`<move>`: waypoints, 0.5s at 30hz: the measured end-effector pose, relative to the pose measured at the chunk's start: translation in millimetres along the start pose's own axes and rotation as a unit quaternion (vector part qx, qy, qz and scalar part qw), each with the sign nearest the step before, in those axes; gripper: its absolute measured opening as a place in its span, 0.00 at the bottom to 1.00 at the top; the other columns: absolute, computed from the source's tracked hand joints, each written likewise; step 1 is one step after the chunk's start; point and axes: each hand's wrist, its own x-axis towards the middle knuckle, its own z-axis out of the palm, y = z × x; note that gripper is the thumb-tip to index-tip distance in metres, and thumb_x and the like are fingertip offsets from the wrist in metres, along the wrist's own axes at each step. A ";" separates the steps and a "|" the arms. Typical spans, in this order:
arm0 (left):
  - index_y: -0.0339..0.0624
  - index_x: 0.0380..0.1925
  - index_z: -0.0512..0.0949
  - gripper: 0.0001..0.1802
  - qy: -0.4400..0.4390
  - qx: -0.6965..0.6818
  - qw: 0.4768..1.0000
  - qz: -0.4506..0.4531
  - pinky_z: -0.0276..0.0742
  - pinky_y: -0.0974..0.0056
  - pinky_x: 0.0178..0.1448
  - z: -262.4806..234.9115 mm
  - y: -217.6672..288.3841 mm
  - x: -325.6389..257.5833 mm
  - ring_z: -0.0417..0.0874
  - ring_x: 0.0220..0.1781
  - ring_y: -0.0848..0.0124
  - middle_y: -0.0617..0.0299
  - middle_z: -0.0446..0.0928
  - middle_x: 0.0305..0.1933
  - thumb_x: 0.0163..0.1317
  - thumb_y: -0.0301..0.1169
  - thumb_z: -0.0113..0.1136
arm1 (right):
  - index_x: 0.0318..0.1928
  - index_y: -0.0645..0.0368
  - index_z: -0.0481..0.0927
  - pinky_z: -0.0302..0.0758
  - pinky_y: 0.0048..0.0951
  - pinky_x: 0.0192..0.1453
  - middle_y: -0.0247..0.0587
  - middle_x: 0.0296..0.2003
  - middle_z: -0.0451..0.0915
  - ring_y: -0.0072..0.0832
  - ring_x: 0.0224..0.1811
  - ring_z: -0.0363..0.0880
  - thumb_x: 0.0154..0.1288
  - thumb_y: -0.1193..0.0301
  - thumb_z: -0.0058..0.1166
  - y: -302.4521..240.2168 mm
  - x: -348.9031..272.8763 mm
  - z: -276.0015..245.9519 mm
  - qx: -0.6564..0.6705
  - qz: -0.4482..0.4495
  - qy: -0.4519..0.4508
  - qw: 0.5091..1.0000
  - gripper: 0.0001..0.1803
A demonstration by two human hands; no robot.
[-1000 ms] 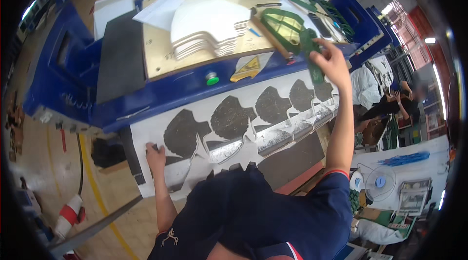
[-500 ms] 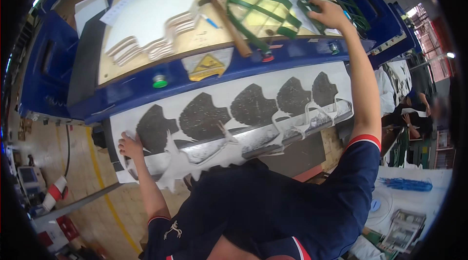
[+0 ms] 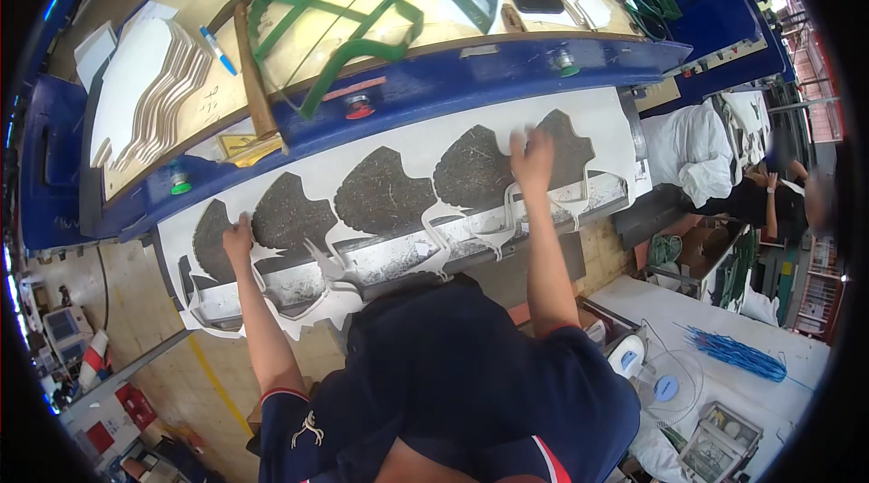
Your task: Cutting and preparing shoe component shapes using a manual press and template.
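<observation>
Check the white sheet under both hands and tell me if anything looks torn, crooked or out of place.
Nothing stands out. The white sheet is a cut-out remnant: five dark shaped holes in a row, thin curled strips hanging at its near edge. That seems to come from the cutting, not from damage. The left hand and right hand press it flat. A hammer lies on the bench.

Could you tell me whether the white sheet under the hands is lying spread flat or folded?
Spread flat: the white sheet lies open along the bench, its dark cut-out holes showing.
</observation>
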 end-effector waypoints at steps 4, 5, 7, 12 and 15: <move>0.27 0.27 0.81 0.32 -0.046 0.026 0.998 -0.027 0.75 0.49 0.45 8.6 1.7 1.0 0.84 0.36 0.46 0.41 0.81 0.29 0.60 0.54 0.58 | 0.44 0.64 0.74 0.72 0.49 0.44 0.53 0.35 0.77 0.48 0.42 0.76 0.61 0.66 0.59 35.5 -55.9 4.2 -0.111 -0.022 -0.018 0.993 0.16; 0.28 0.28 0.82 0.32 -0.021 -0.012 1.000 -0.011 0.74 0.49 0.46 15.5 1.0 -0.7 0.83 0.37 0.45 0.39 0.81 0.29 0.62 0.54 0.56 | 0.44 0.64 0.74 0.72 0.49 0.44 0.53 0.35 0.77 0.48 0.42 0.76 0.61 0.66 0.59 43.4 -58.4 5.9 -0.106 -0.015 -0.020 0.994 0.16; 0.29 0.28 0.82 0.32 0.009 -0.044 0.999 0.005 0.74 0.48 0.46 15.2 3.0 -1.4 0.83 0.37 0.44 0.38 0.81 0.30 0.64 0.54 0.53 | 0.42 0.64 0.72 0.73 0.51 0.42 0.57 0.34 0.77 0.52 0.40 0.78 0.62 0.69 0.56 60.4 -49.8 16.6 -0.027 0.056 -0.120 0.991 0.13; 0.32 0.35 0.80 0.32 0.085 0.160 0.982 0.052 0.75 0.43 0.48 15.8 49.4 -48.3 0.81 0.42 0.38 0.36 0.81 0.36 0.72 0.51 0.37 | 0.38 0.61 0.72 0.78 0.55 0.37 0.58 0.28 0.82 0.56 0.32 0.82 0.70 0.63 0.43 65.2 -38.1 12.8 -0.158 0.062 -0.249 0.953 0.13; 0.36 0.33 0.78 0.31 0.097 0.213 0.965 0.113 0.79 0.44 0.42 10.6 44.2 -54.2 0.83 0.37 0.41 0.39 0.81 0.30 0.74 0.51 0.35 | 0.38 0.60 0.72 0.78 0.56 0.36 0.57 0.26 0.82 0.56 0.30 0.83 0.73 0.61 0.38 66.8 -33.5 8.4 -0.178 0.025 -0.267 0.947 0.16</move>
